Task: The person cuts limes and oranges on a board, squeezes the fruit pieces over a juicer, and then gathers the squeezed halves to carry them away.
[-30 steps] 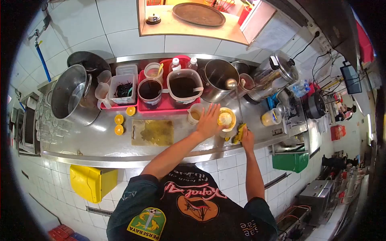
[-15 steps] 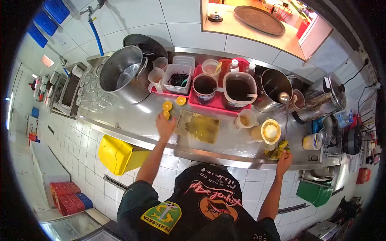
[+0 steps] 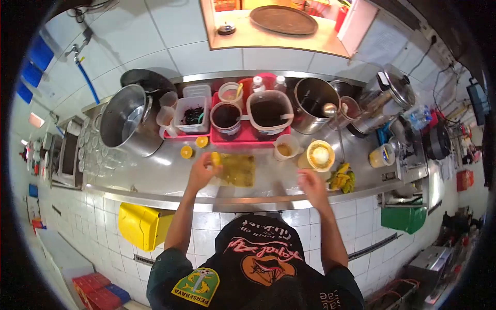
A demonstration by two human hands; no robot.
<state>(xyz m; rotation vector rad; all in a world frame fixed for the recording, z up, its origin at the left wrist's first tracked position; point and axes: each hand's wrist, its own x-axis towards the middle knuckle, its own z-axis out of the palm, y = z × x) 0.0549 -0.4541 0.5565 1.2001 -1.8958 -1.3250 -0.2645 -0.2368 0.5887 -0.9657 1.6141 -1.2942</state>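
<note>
My left hand (image 3: 202, 172) is closed on an orange half (image 3: 215, 158), held over the left end of a wet, yellowish cutting board (image 3: 237, 170). Two more orange halves lie cut side up on the steel counter beyond it, one orange half (image 3: 186, 152) and another orange half (image 3: 202, 141). My right hand (image 3: 313, 187) is in front of a citrus juicer (image 3: 320, 156) with a white cone. Its fingers look loosely apart, with nothing visible in them. A heap of squeezed peels (image 3: 341, 179) sits right of that hand. Behind stands a measuring jug (image 3: 285, 148) with some juice.
Pink trays (image 3: 227, 135) hold tubs of dark liquid along the back. A large steel pot (image 3: 124, 124) stands left, beside rows of glasses (image 3: 98, 157). Another pot (image 3: 315, 103) with a ladle stands right. Below the front edge is a yellow bin (image 3: 142, 225).
My left hand has picked up an orange half from the counter and brought it to the board. My right hand has left the peel heap and moved left, before the juicer.
</note>
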